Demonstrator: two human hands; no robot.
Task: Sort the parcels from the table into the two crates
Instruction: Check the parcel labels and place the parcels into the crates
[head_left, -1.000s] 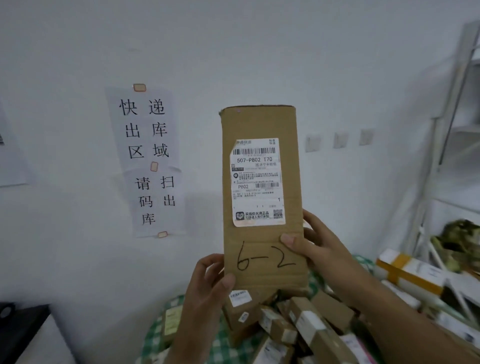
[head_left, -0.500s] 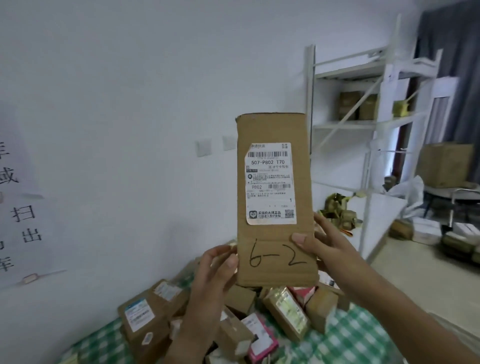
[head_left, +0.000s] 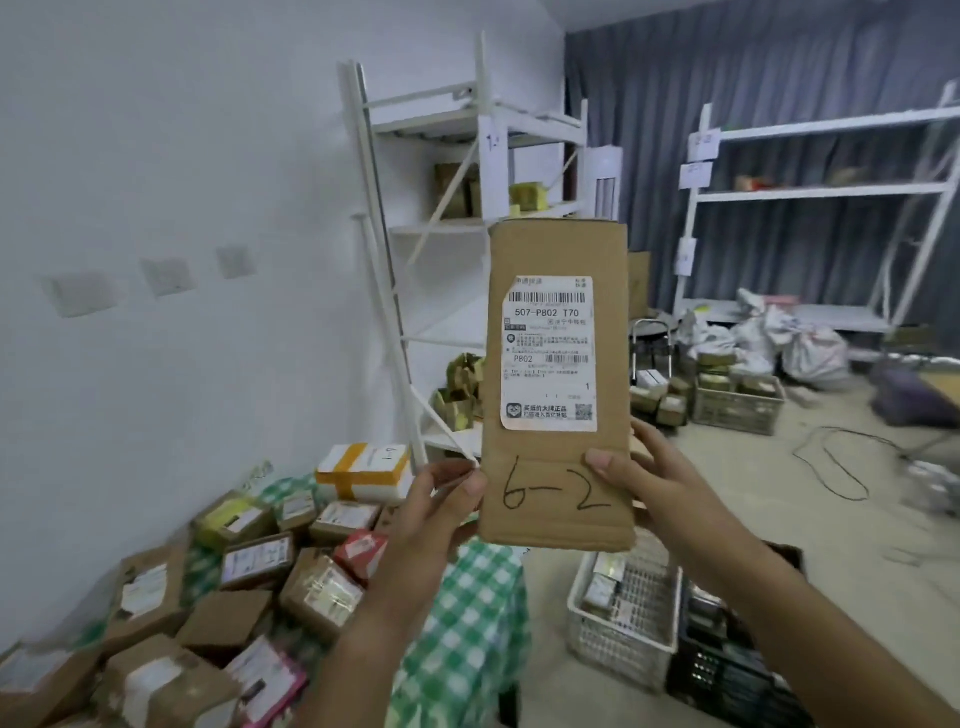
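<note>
Parcel (head_left: 556, 384) unmoved in both hands; crates now visible below.

A brown cardboard parcel (head_left: 556, 395) bearing a white label (head_left: 548, 353) and black handwriting is shown. The table (head_left: 467, 623) is covered in green-and-white check. One white crate (head_left: 621, 639) and one black crate (head_left: 727, 675) are seen.

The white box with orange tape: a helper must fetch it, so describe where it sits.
On the green checked table, at the parcel pile's far edge by the white shelving unit, sits the white box. Only it is white with crossed orange tape; its neighbours are brown.
</note>
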